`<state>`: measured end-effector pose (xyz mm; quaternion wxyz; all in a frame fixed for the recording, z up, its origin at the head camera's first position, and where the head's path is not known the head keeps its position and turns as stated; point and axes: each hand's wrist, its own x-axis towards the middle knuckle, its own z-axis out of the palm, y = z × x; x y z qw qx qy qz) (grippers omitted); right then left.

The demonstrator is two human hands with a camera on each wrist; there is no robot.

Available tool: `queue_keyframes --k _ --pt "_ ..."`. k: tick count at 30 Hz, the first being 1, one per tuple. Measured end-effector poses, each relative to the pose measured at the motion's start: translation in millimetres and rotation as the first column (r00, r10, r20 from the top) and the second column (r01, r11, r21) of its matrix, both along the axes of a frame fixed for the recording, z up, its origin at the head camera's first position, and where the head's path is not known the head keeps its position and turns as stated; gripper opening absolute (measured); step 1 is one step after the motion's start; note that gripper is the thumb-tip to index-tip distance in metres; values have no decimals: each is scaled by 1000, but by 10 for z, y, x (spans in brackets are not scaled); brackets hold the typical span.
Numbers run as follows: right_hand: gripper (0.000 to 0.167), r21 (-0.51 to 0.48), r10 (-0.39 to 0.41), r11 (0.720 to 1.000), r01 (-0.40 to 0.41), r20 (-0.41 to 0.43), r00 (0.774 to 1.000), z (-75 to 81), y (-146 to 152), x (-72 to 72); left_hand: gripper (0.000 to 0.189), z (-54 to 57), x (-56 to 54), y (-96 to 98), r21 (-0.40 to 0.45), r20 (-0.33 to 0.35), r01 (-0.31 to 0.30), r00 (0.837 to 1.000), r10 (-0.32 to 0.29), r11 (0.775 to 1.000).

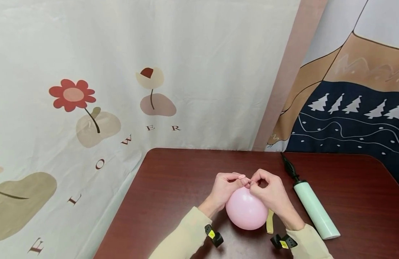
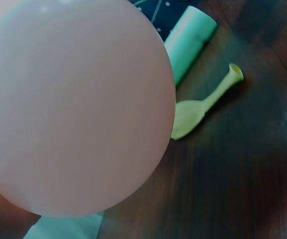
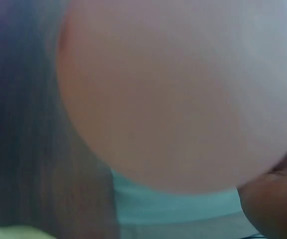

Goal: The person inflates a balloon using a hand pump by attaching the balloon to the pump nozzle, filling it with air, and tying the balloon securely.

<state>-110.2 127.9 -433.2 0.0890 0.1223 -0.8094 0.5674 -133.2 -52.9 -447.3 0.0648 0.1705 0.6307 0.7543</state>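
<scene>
- We find a pink balloon [image 1: 246, 212], inflated and round, near the front of the counter [image 1: 173, 183], between the person's two hands, its neck [image 1: 249, 181] uppermost.
- We record the left hand [image 1: 227, 186] gripping: its thumb and forefinger pinch the balloon's neck, and a rolled pink rim shows at the fingertips.
- We record the right hand [image 1: 271, 190] likewise gripping, thumb and fingers pinching the neck just beside the left fingertips.
- We cannot tell whether the balloon's underside touches the counter.
- We note a yellow balloon [image 2: 189, 118], flat and uninflated, lying on the counter just beside the pink one; the left wrist view shows its flared mouth.
- We observe a hand pump [image 1: 317, 210] lying aslant on the counter beyond the right hand, its mint-green barrel toward the person and its black nozzle [image 1: 289, 166] toward the far edge.
- We see pale yellow sleeves [image 1: 184, 235] on both arms, with a black device at each wrist.
- Behind the counter we note a white curtain [image 1: 218, 64] printed with flowers and letters.
</scene>
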Motion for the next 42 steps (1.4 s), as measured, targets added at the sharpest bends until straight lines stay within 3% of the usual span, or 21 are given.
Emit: queue_keyframes --k 3,6,11,13,14,17,19,22,27,31,34,39,42 --pt "18 -160 121 980 -119 5 993 -18 -12 13 32 12 -3 -20 32 71 0 997 -2 999" --pt "17 -290 261 924 -247 10 965 -28 -16 18 36 35 -13 -53 35 103 24 994 -27 999" --pt "20 -453 478 793 -407 49 877 -18 15 15 36 82 -24 -112 -25 93 117 989 -115 993" --pt "18 -480 538 757 -444 71 840 -20 34 15 33 96 -24 -132 -38 103 149 984 -144 988" --pt "16 -474 554 752 -459 76 829 -24 42 17 31 103 -22 -142 -40 112 160 982 -155 986" --pt "14 -429 554 768 -475 74 829 -41 56 25 20 115 -21 -165 -56 143 186 974 -176 981" --pt "14 -392 533 790 -471 58 844 -52 61 34 13 121 -21 -175 -63 164 202 968 -190 977" --pt "15 -346 494 825 -446 60 867 -49 69 45 18 124 -20 -180 -84 174 215 965 -198 973" --pt "14 -282 441 870 -404 80 894 2 79 42 14 129 -14 -181 -138 125 222 971 -205 965" --pt "12 -225 407 899 -377 106 907 34 80 24 15 140 -12 -209 -251 83 233 972 -219 940" --pt "11 -198 397 908 -369 128 909 35 65 11 15 155 -21 -259 -312 91 288 958 -273 905" --pt "11 -172 391 916 -363 166 906 16 20 0 17 169 -58 -338 -353 142 407 913 -382 842" --pt "11 -157 377 923 -350 198 905 11 1 -1 17 149 -93 -360 -349 138 457 889 -437 818"
